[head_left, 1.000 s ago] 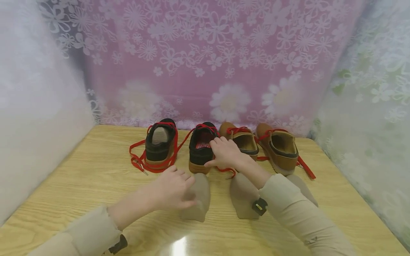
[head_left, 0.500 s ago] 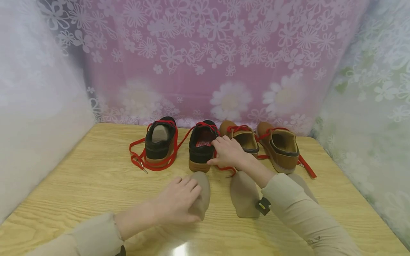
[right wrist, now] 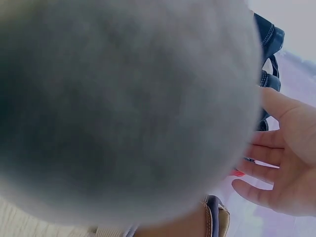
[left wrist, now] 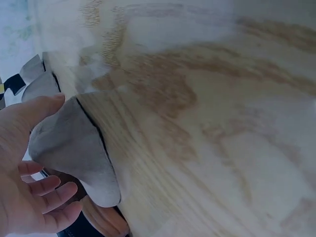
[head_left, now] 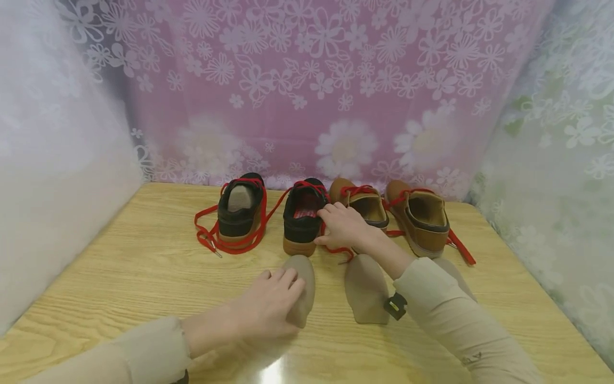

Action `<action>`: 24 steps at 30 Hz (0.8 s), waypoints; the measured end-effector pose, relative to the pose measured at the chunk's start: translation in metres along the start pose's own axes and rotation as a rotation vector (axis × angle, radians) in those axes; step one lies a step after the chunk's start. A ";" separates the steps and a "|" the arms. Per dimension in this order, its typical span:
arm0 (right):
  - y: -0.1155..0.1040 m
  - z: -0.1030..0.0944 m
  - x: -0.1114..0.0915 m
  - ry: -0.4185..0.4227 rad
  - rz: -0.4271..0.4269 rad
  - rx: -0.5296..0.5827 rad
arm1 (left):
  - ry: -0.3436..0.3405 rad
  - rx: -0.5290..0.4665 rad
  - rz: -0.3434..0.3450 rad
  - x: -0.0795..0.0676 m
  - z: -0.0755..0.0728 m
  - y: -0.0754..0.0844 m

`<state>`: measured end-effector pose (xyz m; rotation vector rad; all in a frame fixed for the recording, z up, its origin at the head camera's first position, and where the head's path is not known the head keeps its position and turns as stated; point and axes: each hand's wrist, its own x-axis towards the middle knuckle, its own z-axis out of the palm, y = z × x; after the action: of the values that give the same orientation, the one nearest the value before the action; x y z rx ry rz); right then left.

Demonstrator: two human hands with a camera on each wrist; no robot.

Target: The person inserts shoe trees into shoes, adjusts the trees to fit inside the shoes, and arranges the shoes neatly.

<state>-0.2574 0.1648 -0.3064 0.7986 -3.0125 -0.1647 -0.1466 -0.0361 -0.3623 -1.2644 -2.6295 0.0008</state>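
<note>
In the head view, four items of footwear stand in a row; I see a black shoe [head_left: 298,234] with red laces near the middle. My right hand [head_left: 344,226] is at this shoe's right side, fingertips right by its collar. Its fingers look straight and relaxed in the right wrist view. Over a grey-beige shoe insert [head_left: 307,282] in front of that shoe lies my left hand [head_left: 268,306]. The left wrist view has the insert [left wrist: 74,138] between the parted thumb and loosely bent fingers. Another black shoe [head_left: 235,226], further left, holds a similar insert [head_left: 240,198].
Two brown shoes [head_left: 366,213] [head_left: 427,234] with red laces stand at the back right. A second loose insert [head_left: 365,290] lies under the right forearm, and a third [head_left: 453,272] is partly behind the sleeve. A pink flowered curtain [head_left: 307,106] hangs behind the wooden table [head_left: 144,256].
My left hand has moved slightly right and down over the insert, and its fingers have come further across it. The right hand has shifted slightly right at the black shoe.
</note>
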 end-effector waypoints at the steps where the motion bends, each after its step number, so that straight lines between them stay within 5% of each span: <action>1: 0.000 0.000 0.000 0.000 -0.002 0.002 | 0.002 -0.004 -0.004 0.000 0.001 0.000; 15: 0.001 0.000 0.000 0.015 -0.029 0.007 | 0.130 0.194 0.121 0.002 0.008 -0.002; 24: 0.004 0.003 0.003 0.024 -0.037 0.004 | 0.103 0.244 0.149 0.004 0.006 0.000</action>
<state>-0.2618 0.1672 -0.3088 0.8515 -2.9779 -0.1490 -0.1500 -0.0324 -0.3674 -1.3315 -2.3584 0.2645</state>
